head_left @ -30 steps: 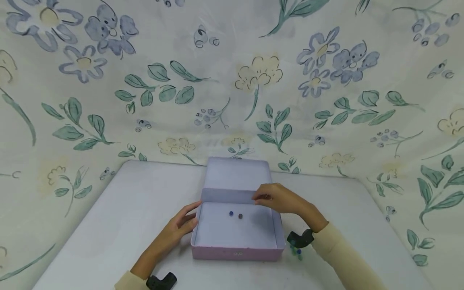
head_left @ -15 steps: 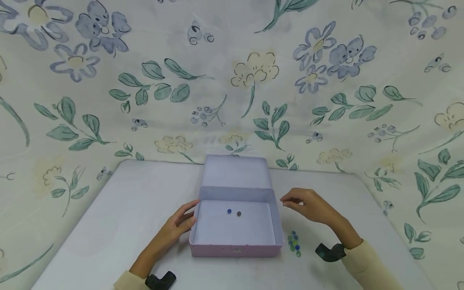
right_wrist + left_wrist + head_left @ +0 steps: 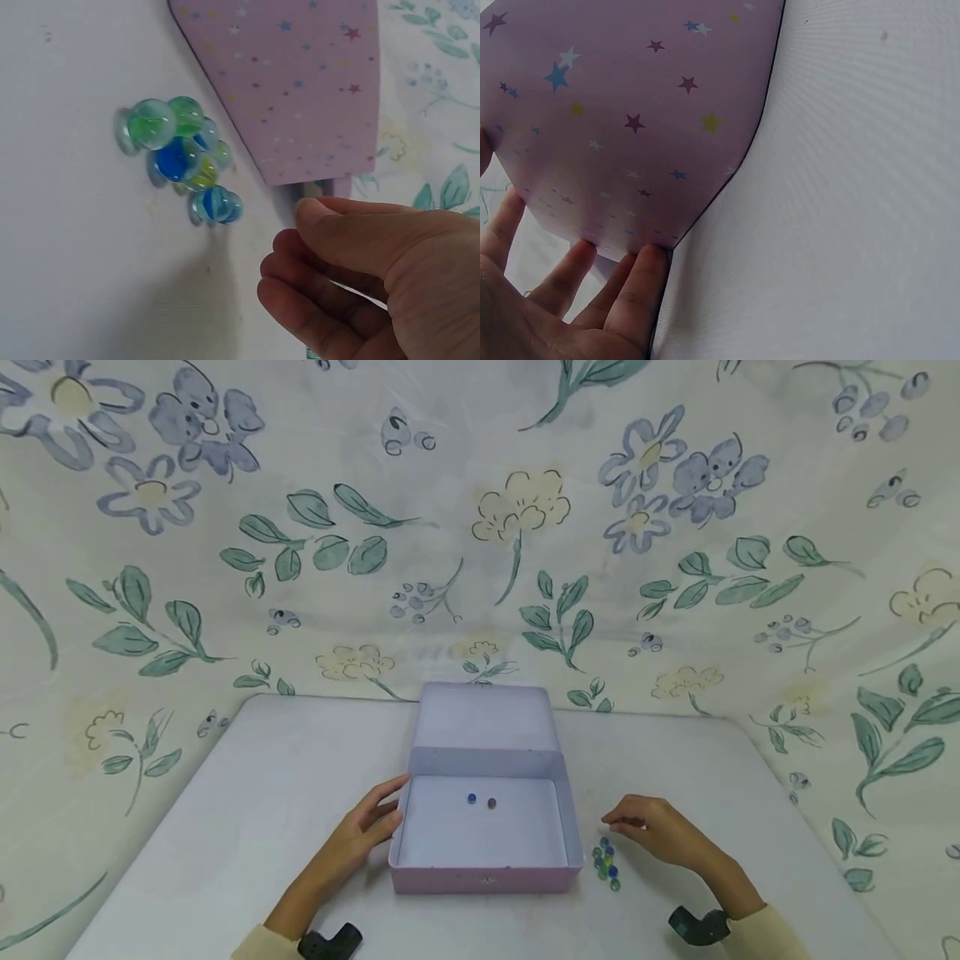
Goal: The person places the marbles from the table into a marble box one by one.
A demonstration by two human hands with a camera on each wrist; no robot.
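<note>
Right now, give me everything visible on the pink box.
The pink box is a shallow rectangular tin by its look, its outside pale pink and printed with small coloured stars, its inside plain pale. Its hinged lid stands open, leaning back toward the floral backdrop. A small clasp shows mid-front. It sits flat on the white table. Inside lie two marbles, one blue, one dark. The left hand rests its fingers against the left wall; the marble cluster lies just right of it.

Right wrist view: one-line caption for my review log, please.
Right hand, fingers loosely curled, hovers beside a cluster of glass marbles next to the star-printed pink box.
</note>
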